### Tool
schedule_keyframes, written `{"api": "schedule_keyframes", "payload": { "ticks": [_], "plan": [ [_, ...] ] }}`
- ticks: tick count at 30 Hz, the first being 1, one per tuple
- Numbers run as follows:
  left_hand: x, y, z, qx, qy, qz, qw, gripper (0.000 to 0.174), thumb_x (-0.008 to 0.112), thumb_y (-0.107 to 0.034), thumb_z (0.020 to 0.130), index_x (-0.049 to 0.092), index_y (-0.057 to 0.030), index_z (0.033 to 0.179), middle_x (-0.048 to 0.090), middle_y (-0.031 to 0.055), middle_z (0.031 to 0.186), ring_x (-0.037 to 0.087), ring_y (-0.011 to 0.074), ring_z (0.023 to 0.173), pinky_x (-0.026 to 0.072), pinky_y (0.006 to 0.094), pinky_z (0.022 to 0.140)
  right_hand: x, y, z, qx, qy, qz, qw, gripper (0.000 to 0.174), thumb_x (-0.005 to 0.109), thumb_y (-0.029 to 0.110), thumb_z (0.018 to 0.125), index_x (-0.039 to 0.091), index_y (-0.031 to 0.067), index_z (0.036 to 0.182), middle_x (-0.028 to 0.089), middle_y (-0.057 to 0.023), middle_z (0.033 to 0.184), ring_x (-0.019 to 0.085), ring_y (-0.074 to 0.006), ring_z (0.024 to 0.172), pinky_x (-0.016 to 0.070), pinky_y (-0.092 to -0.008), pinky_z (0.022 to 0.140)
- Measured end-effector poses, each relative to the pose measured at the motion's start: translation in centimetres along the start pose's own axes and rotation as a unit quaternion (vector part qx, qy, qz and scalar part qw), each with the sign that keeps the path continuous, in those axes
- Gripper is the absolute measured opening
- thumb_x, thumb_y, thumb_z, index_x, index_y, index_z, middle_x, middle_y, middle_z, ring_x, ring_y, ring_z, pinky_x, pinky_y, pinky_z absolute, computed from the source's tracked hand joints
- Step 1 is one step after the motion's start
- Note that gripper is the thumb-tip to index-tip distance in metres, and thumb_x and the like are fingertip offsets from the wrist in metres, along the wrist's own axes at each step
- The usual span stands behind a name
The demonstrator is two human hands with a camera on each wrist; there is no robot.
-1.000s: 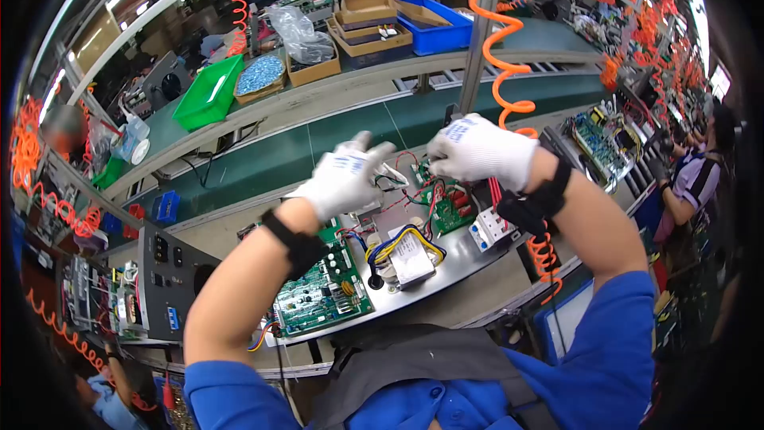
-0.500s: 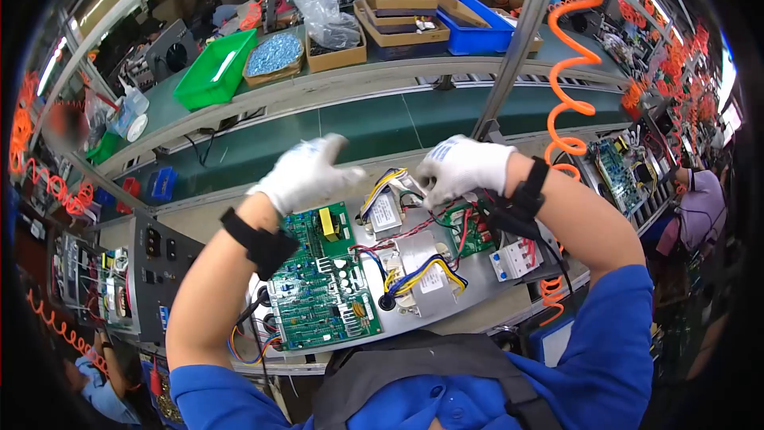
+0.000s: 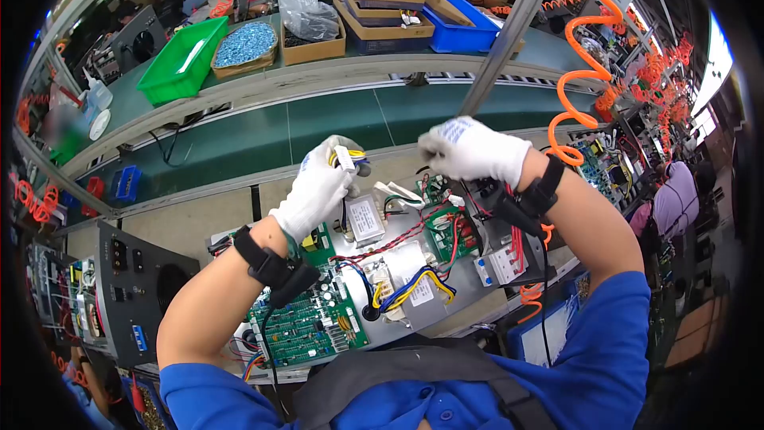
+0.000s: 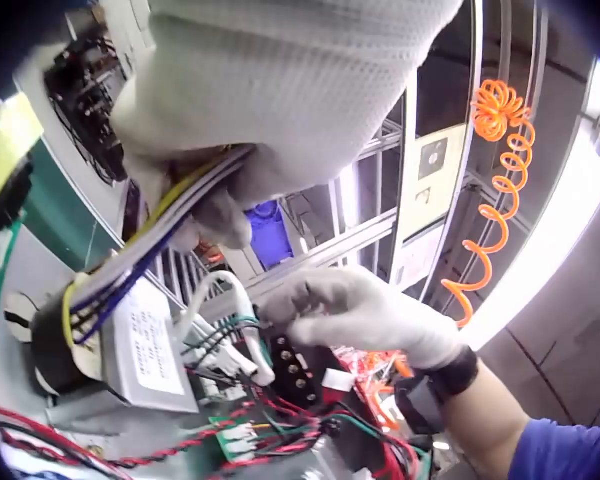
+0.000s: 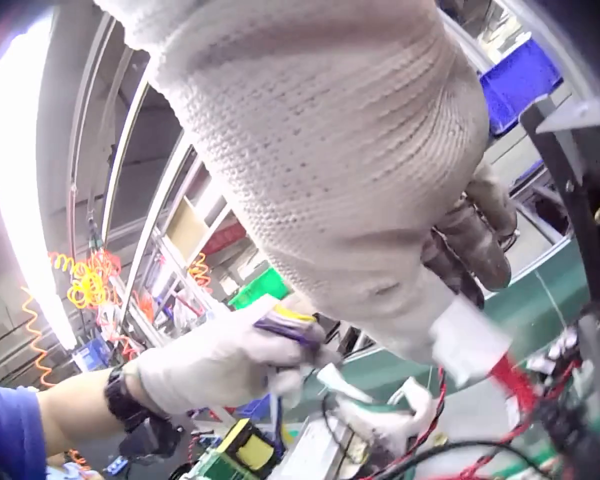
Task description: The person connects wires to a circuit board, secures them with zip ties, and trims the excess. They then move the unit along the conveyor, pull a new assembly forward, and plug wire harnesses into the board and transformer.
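My gloved left hand grips a bundle of yellow, white and blue wires, with a white connector at its end. The wires rise from a labelled transformer on a metal plate, just below that hand. My gloved right hand hovers over the plate's far right part, fingers loosely bent; nothing shows between thumb and fingers in the left wrist view. Close under it are a white-sleeved cable, a small green board and a white piece on red wires.
A large green circuit board covers the plate's left end. A breaker sits at its right. Beyond runs a green conveyor, below a shelf with a green bin, cardboard boxes and a blue bin. An orange coiled hose hangs at right.
My left hand, formerly spread over the plate, has come to the transformer and taken hold of its yellow, white and blue wires. My right hand has lifted off the wires below it.
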State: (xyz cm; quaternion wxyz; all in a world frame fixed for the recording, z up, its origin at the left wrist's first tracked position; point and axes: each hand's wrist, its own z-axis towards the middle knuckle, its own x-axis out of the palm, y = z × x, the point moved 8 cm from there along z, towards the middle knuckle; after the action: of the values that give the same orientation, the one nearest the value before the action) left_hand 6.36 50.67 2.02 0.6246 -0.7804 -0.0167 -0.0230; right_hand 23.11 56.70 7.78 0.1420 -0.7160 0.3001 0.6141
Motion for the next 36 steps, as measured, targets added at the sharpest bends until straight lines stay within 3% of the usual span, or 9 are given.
{"api": "schedule_keyframes", "payload": {
  "ticks": [7,9,14,18,20,21,23,30,36],
  "plan": [
    [0.8,-3.1,-5.9,0.154,0.025,0.167,0.974,0.035,0.056,-0.001,0.094,0.052,0.0044,0.128,0.066,0.0101,0.096,0.064,0.0105,0.078,0.0521,0.0223,0.064,5.8,2.1,5.8,-0.018,0.159,0.080,0.984,0.044,0.066,0.022,0.072,0.067,0.0078,0.114,0.071,-0.0124,0.097,0.067,-0.0290,0.090,0.0522,-0.0399,0.078],
    [-0.2,-1.9,-7.3,0.074,0.038,0.069,0.994,0.037,0.057,-0.002,0.094,0.051,0.0049,0.130,0.065,0.0094,0.097,0.065,0.0113,0.082,0.0529,0.0231,0.070,8.4,3.1,5.6,0.004,0.294,0.108,0.950,0.040,0.064,0.017,0.072,0.068,0.0066,0.110,0.071,-0.0112,0.086,0.067,-0.0255,0.081,0.0523,-0.0376,0.071],
    [-2.5,-0.7,-9.3,-0.014,0.021,-0.013,1.000,0.030,0.060,-0.004,0.093,0.053,0.0046,0.121,0.065,0.0087,0.095,0.064,0.0102,0.075,0.0533,0.0237,0.068,0.3,0.7,5.3,-0.020,-0.017,0.209,0.978,0.027,0.059,0.017,0.081,0.063,-0.0061,0.094,0.068,-0.0115,0.082,0.062,-0.0148,0.075,0.0498,-0.0302,0.066],
    [-1.8,-1.9,-7.7,0.034,0.003,0.113,0.993,0.021,0.068,-0.008,0.090,0.055,0.0002,0.105,0.064,0.0045,0.092,0.060,0.0076,0.069,0.0514,0.0240,0.063,-1.7,-1.0,-1.2,0.060,-0.082,0.439,0.893,0.023,0.061,0.014,0.087,0.056,-0.0021,0.103,0.063,-0.0097,0.085,0.061,-0.0139,0.077,0.0496,-0.0275,0.068],
    [0.0,-3.0,-6.4,0.107,0.006,0.206,0.973,0.023,0.069,-0.010,0.089,0.056,-0.0007,0.104,0.063,0.0044,0.092,0.059,0.0071,0.069,0.0503,0.0239,0.063,-0.5,-2.5,-3.6,0.077,-0.145,0.625,0.763,0.022,0.060,0.011,0.090,0.053,-0.0002,0.107,0.061,-0.0111,0.088,0.063,-0.0181,0.079,0.0528,-0.0317,0.073],
    [1.3,-4.3,-6.2,0.177,0.000,0.297,0.938,0.024,0.071,-0.012,0.087,0.057,-0.0016,0.104,0.063,0.0044,0.092,0.058,0.0066,0.070,0.0493,0.0238,0.063,0.0,-2.6,-4.4,0.084,-0.149,0.628,0.759,0.022,0.060,0.011,0.090,0.053,-0.0002,0.107,0.061,-0.0111,0.088,0.063,-0.0181,0.079,0.0528,-0.0317,0.073],
    [3.0,-3.9,-5.2,0.126,0.022,0.299,0.946,0.028,0.073,-0.015,0.085,0.057,-0.0013,0.103,0.064,0.0075,0.093,0.059,0.0103,0.077,0.0491,0.0263,0.067,0.1,-1.9,-5.1,0.050,-0.156,0.751,0.640,0.021,0.057,0.009,0.093,0.050,-0.0013,0.110,0.062,-0.0113,0.088,0.063,-0.0189,0.079,0.0543,-0.0328,0.070],
    [5.9,-2.6,-3.5,0.191,0.023,0.397,0.897,0.027,0.066,-0.009,0.081,0.056,-0.0004,0.105,0.064,0.0210,0.097,0.063,0.0365,0.094,0.0484,0.0365,0.081,-6.1,2.4,-6.9,-0.112,-0.226,0.760,0.599,0.020,0.057,0.010,0.095,0.050,0.0004,0.110,0.062,-0.0116,0.093,0.063,-0.0212,0.086,0.0534,-0.0377,0.084],
    [4.0,-2.5,-4.4,0.137,-0.010,0.357,0.924,0.024,0.065,-0.014,0.084,0.058,0.0000,0.102,0.065,0.0182,0.093,0.065,0.0300,0.088,0.0489,0.0353,0.078,-6.6,1.1,-5.1,-0.073,-0.276,0.729,0.623,0.024,0.059,0.009,0.094,0.049,0.0001,0.114,0.061,-0.0112,0.094,0.064,-0.0202,0.086,0.0550,-0.0382,0.083]
  ]
}}
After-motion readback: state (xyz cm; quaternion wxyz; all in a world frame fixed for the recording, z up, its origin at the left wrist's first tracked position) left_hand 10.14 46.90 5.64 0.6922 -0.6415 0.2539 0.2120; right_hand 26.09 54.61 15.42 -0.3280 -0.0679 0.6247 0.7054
